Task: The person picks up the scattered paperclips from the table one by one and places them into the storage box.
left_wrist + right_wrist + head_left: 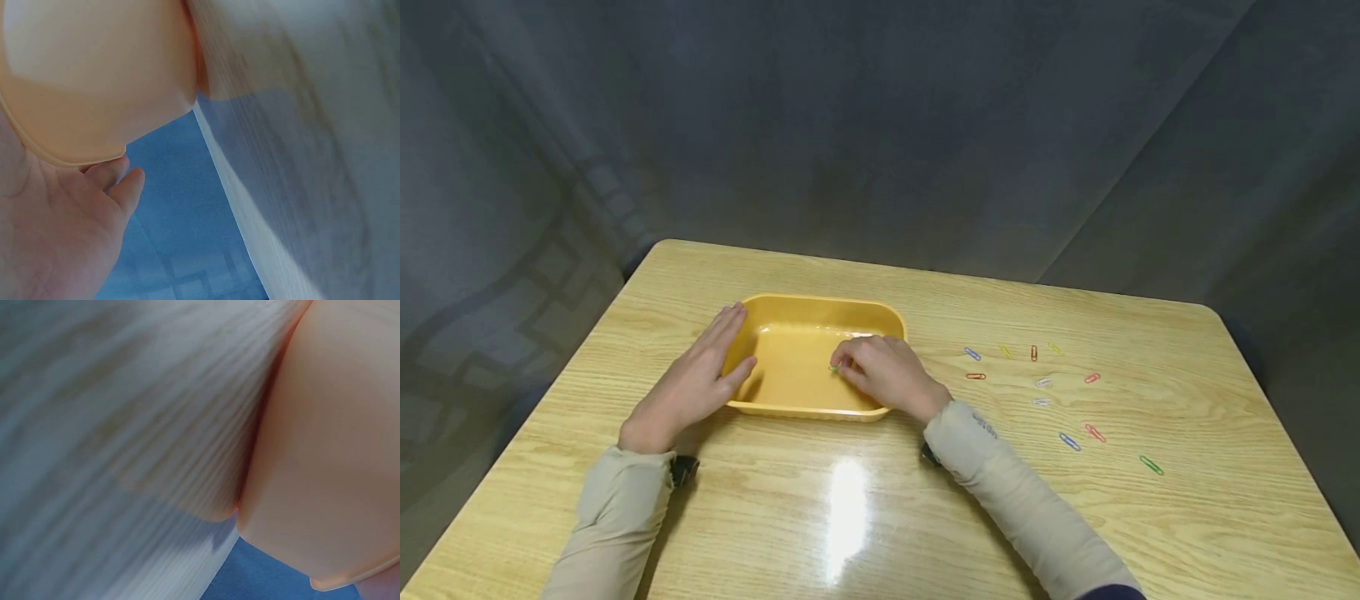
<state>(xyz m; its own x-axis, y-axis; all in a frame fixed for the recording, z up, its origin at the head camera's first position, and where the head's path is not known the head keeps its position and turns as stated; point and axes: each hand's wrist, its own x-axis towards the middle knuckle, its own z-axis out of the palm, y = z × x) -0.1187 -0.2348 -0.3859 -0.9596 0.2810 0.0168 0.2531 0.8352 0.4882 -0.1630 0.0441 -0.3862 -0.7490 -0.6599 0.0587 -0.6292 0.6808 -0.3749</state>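
Head view, right hand (883, 367): is hanging inside the yellow tray (793, 383), thumb and fingertips pinching a green paperclip (834, 368).
Pinched paperclip: is sitting at the hand's left, over the tray floor; whether it is touching that floor I cannot tell, and too little is showing to read its long axis.
Left hand (696, 375): is resting at the tray's left end, fingers lying straight along the rim, thumb reaching inward.
Loose paperclips (1033, 353): are lying on the desk (737, 517) to the tray's right, nearer the right arm, long axes pointing several ways.
Crosswise red paperclip (975, 377): is lying near the tray, running left to right.
Far green paperclip (1152, 465): is lying farthest off, slanting toward the near right.
Tray floor: is partly hiding behind the right hand.
Left wrist view, rim: is meeting the left hand's fingers.
Right wrist view, tray wall: is standing on the desk; the right hand's grip is not showing here.
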